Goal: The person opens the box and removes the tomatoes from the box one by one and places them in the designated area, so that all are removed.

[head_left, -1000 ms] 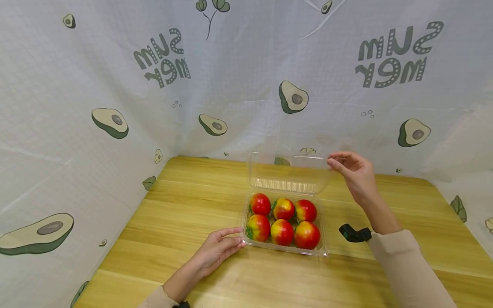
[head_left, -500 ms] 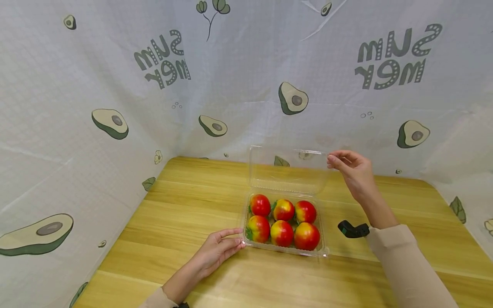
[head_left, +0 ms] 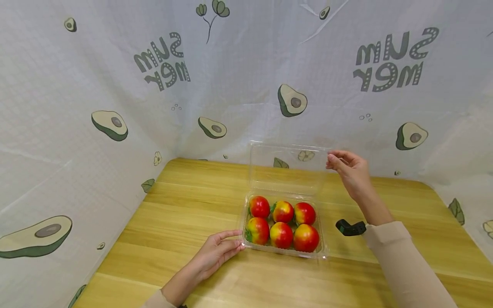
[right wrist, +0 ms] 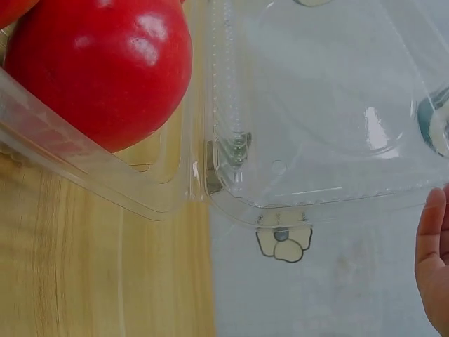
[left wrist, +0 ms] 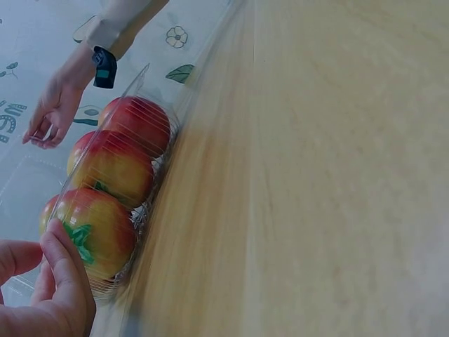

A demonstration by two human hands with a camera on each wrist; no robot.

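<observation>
Six red-and-yellow fruits (head_left: 281,235) sat in a clear box (head_left: 285,251) on the wooden table (head_left: 185,205), its lid (head_left: 286,169) raised. The left hand (head_left: 217,255) pinched the box's near left corner, fingertips nearly together; the right hand (head_left: 351,172) pinched the lid's edge. Left-wrist footage revealed green leaves (left wrist: 79,242) plainly; only the right wrist's caught the dimpled strip (right wrist: 224,63) beside the fold.

Head view: bright, even light. Wrist views: dimmer, hazy. White glare marks the clear lid (right wrist: 323,105) and red fruit (right wrist: 105,70), right wrist; tabletop (left wrist: 323,175) looks soft, left wrist.
</observation>
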